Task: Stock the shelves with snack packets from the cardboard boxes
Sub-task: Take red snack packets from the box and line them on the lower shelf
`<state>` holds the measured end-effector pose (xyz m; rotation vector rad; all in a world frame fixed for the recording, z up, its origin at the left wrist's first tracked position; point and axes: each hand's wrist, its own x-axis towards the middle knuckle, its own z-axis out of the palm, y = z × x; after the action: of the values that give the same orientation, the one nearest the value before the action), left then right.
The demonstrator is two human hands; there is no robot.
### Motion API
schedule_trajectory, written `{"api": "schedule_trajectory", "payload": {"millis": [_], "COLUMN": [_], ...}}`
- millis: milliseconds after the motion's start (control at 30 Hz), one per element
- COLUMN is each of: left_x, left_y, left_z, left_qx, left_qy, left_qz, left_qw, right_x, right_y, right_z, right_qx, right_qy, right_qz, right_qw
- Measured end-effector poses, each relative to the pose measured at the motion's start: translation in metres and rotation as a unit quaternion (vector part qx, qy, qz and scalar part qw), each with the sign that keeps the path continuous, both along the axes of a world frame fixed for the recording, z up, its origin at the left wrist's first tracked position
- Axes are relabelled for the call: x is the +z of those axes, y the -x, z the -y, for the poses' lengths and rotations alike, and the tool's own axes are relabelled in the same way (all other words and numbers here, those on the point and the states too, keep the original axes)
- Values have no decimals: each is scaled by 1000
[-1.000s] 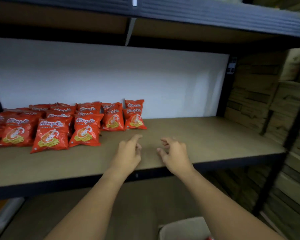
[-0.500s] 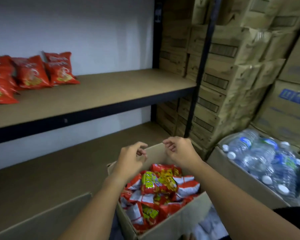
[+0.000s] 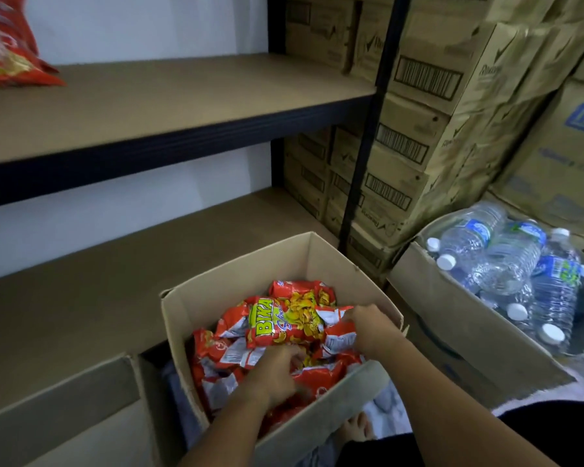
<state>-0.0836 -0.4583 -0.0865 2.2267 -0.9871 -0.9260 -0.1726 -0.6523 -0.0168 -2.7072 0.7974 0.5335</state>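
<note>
Both your hands are down in the open box (image 3: 338,264) in front of you, right among the red snack packets (image 3: 284,325) that fill it. Your left hand (image 3: 277,369) sits near the front of the box with its fingers curled into the packets, and it looks like it grips one, though the blur there makes it hard to be sure. Your right hand (image 3: 368,328) is at the right side of the pile, with its fingers bent around the edge of a packet. The top packet, between your hands, has a green and yellow label. The box stands just in front of the low shelf (image 3: 98,281), which is bare where you can see it. The shelf above (image 3: 182,92) has one red packet (image 3: 4,52) at its far left end. To the right of your box is another box (image 3: 459,311) full of water bottles (image 3: 506,261). Behind it, closed brown cartons (image 3: 429,106) are stacked high beside the shelf post (image 3: 371,129). Another box (image 3: 58,399) is at the bottom left, touching the first one.
</note>
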Motion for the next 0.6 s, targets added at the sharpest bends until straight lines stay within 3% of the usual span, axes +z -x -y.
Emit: {"api": "schedule_trajectory", "payload": {"millis": [133, 300, 400, 500, 600], "left_x": [-22, -32, -28, -12, 13], "left_y": [3, 3, 1, -5, -15], "left_z": [6, 5, -1, -8, -21], "left_qx": [-9, 47, 106, 183, 263], "left_qy": [-48, -20, 29, 106, 190], "left_qz": [7, -16, -56, -99, -129], "left_qw": [999, 999, 992, 972, 937], "right_x": [-22, -47, -48, -35, -13], "right_y": [-11, -19, -17, -15, -8], "right_z": [7, 10, 8, 6, -2], "right_qx": [46, 93, 102, 97, 68], "right_qy": [59, 152, 183, 184, 111], "right_qz": [-21, -61, -59, -1, 59], "right_qw": [997, 982, 976, 978, 990]}}
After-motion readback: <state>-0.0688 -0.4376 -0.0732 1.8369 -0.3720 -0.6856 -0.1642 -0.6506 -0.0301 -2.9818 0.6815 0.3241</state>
